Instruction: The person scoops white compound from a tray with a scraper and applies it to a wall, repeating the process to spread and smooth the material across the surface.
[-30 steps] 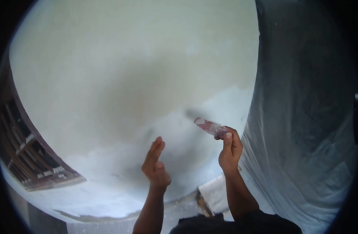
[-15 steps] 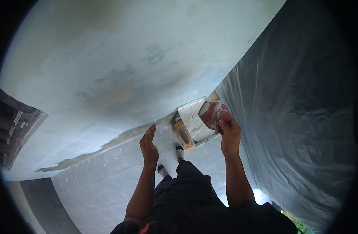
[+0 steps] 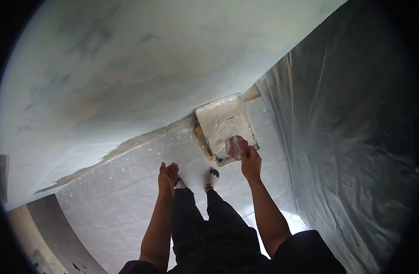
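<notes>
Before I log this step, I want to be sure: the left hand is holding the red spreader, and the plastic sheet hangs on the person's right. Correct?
Not the left hand: the head view shows the right hand holding the red spreader. The plastic sheet does hang on the person's right.

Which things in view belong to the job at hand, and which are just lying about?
Likely in use:
- reddish blade, held in the right hand
- paste-covered board
- patchy wall

Probably just around:
- plastic sheeting at the right
- orange-brown object beside the board, partly hidden, role unclear
</notes>
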The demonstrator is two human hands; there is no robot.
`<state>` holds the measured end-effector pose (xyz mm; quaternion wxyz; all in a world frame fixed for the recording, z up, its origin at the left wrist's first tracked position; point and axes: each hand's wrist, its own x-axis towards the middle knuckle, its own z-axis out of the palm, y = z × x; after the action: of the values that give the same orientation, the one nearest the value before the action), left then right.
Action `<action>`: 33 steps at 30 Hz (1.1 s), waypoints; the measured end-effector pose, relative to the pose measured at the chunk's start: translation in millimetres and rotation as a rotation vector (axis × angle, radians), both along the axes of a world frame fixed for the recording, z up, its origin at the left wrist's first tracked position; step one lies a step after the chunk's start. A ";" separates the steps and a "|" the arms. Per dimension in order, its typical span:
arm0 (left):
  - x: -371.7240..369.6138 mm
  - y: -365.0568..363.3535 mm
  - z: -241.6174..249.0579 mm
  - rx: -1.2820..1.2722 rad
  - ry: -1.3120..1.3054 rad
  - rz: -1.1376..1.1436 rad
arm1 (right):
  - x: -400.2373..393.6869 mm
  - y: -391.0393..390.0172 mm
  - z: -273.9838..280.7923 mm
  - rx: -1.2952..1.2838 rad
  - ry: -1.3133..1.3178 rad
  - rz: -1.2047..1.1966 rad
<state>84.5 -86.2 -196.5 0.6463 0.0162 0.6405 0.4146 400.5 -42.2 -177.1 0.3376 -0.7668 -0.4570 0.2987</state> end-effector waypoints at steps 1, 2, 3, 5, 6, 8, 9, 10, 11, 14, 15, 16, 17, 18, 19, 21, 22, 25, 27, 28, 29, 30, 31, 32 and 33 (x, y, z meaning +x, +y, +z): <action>11.5 2.8 -16.8 0.008 0.000 -0.027 | 2.5 2.7 -14.8 -0.075 -0.052 0.080; 22.6 4.7 -39.7 -0.009 -0.042 -0.022 | 2.7 13.0 -30.2 -0.135 -0.100 0.164; 34.3 9.2 -53.2 -0.025 -0.057 -0.042 | 2.7 15.6 -48.0 -0.112 -0.074 0.178; 58.4 19.4 -78.5 -0.015 -0.097 -0.101 | 3.5 22.7 -83.7 -0.144 -0.055 0.185; 67.0 24.7 -92.3 -0.044 -0.093 -0.111 | 2.6 20.2 -100.9 -0.162 -0.042 0.185; 82.8 42.1 -122.6 -0.054 -0.142 -0.067 | -0.5 21.5 -127.3 -0.199 -0.019 0.172; 88.0 48.0 -135.0 -0.075 -0.142 -0.059 | -2.2 20.4 -138.1 -0.191 -0.009 0.165; 93.1 54.9 -145.7 -0.060 -0.128 -0.075 | -3.5 20.2 -146.2 -0.180 0.001 0.156; 97.5 61.4 -153.7 -0.042 -0.115 -0.098 | -4.6 19.9 -151.9 -0.208 0.030 0.152; 107.5 68.9 -170.4 -0.044 -0.147 -0.086 | -6.5 18.1 -162.5 -0.231 0.089 0.133; 110.8 68.6 -171.1 -0.051 -0.145 -0.084 | -6.6 17.5 -162.8 -0.238 0.091 0.135; 113.9 68.4 -170.9 -0.044 -0.151 -0.104 | -7.7 17.8 -162.1 -0.231 0.096 0.122; 116.2 68.2 -170.0 -0.038 -0.155 -0.124 | -9.1 17.4 -163.8 -0.225 0.102 0.108; 116.9 65.7 -170.0 -0.047 -0.148 -0.124 | -9.7 15.2 -168.3 -0.233 0.110 0.108; 117.5 63.8 -169.7 -0.038 -0.161 -0.142 | -9.1 14.2 -172.8 -0.213 0.113 0.097; 119.8 62.5 -168.7 -0.018 -0.168 -0.176 | -7.8 15.5 -175.7 -0.201 0.136 0.078; 120.7 62.4 -168.0 -0.019 -0.163 -0.178 | -7.7 16.3 -176.8 -0.202 0.141 0.076; 122.0 61.4 -168.8 -0.014 -0.178 -0.203 | -8.6 19.8 -178.4 -0.215 0.165 0.075; 123.8 61.2 -170.0 -0.026 -0.247 -0.161 | -7.7 22.6 -178.9 -0.241 0.171 0.105; 124.5 61.6 -170.1 -0.028 -0.249 -0.163 | -7.6 23.9 -179.4 -0.243 0.170 0.102; 124.9 61.4 -169.9 -0.027 -0.267 -0.145 | -8.2 24.7 -179.7 -0.227 0.183 0.112; 124.7 61.9 -169.2 -0.024 -0.283 -0.125 | -8.6 26.2 -180.7 -0.208 0.196 0.124; 124.9 63.0 -168.3 -0.023 -0.283 -0.124 | -8.2 27.3 -185.7 -0.207 0.196 0.125; 125.4 63.7 -167.2 -0.026 -0.284 -0.122 | -7.6 27.2 -192.6 -0.198 0.194 0.139; 125.9 63.6 -166.3 -0.032 -0.285 -0.120 | -8.5 29.4 -192.4 -0.191 0.193 0.151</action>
<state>210.4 -22.6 -362.8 0.7544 -0.0149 0.5466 0.3632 392.0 -12.8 -369.5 0.2821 -0.7264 -0.4485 0.4377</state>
